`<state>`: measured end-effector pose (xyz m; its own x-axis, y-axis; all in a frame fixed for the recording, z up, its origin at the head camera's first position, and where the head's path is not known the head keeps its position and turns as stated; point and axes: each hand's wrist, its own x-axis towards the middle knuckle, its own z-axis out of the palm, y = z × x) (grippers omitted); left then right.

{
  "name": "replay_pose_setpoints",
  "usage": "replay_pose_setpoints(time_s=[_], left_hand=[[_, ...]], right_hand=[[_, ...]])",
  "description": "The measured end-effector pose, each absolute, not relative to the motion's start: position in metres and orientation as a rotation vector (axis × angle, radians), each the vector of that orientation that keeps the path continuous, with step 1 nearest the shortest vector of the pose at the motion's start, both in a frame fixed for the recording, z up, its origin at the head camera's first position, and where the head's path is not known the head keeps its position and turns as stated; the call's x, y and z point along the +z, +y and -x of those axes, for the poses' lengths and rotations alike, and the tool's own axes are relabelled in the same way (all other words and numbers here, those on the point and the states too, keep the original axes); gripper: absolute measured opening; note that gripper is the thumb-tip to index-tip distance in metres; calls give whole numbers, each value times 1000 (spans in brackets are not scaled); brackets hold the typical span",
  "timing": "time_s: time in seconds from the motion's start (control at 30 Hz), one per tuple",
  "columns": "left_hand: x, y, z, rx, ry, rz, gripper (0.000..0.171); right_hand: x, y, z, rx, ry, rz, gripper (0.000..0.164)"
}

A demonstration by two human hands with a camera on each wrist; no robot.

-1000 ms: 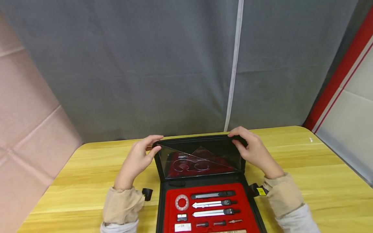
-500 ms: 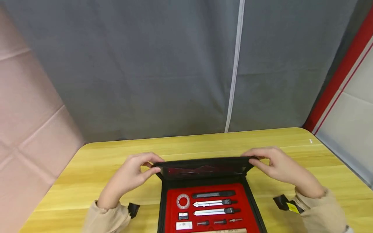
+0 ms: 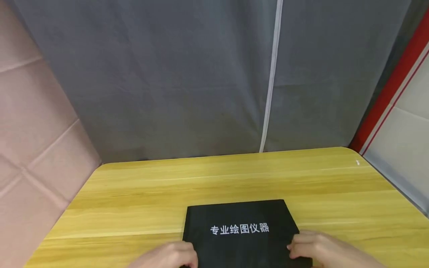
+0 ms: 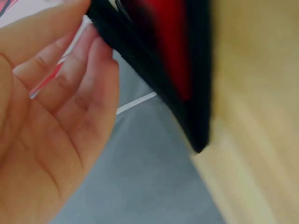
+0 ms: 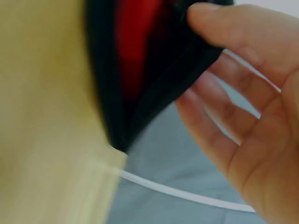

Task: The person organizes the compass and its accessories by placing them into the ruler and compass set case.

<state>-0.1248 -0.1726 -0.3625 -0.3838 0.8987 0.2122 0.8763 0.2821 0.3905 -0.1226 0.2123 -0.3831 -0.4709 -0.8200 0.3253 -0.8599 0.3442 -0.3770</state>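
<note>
A black drawing-instrument case [image 3: 234,245] with white lettering on its lid lies on the wooden table at the bottom of the head view. Its lid is mostly lowered; both wrist views look into a narrow wedge between lid and base, with the red lining [image 4: 173,46] inside. My left hand [image 3: 171,255] is at the left side of the lid and pinches its edge between thumb and fingers. On the opposite side, my right hand [image 3: 320,247] grips the lid's corner, thumb [image 5: 210,23] on the inner face and fingers behind. The instruments inside are hidden from the head view.
The wooden table [image 3: 140,193] reaches back to a grey curtain [image 3: 174,93] with a white vertical strip. Pinkish padded panels [image 3: 40,123] stand at the left, a white panel with red trim [image 3: 402,123] at the right. A small white scrap [image 3: 357,162] lies near the right edge.
Both hands have swung the lid forward and down toward the person, from upright to nearly over the base. The red tray with its compasses and cutter has gone from the head view.
</note>
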Motion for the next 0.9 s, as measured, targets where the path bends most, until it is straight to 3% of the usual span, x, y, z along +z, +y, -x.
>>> replay_pose_setpoints(time_s=[0.13, 0.23, 0.47, 0.63, 0.77, 0.9], left_hand=[[-386, -163, 124, 540, 2520, -2032, 15], [-392, -159, 125, 517, 2529, -2048, 19], [-366, -149, 132, 368, 2577, -1465, 5], [-326, -116, 162, 237, 2618, -1224, 32], [-323, -70, 193, 161, 2572, -1160, 53], [-343, -20, 215, 63, 2519, -1031, 60]], right_hand=[[-408, 206, 122, 683, -2263, -1633, 14], [-416, 205, 122, 619, -2222, -1604, 19], [-408, 207, 125, 748, -2420, -1624, 11], [-390, 221, 136, 963, -2808, -1281, 25], [-389, 228, 153, 985, -3009, -975, 42], [-400, 228, 159, 1157, -3080, -954, 30]])
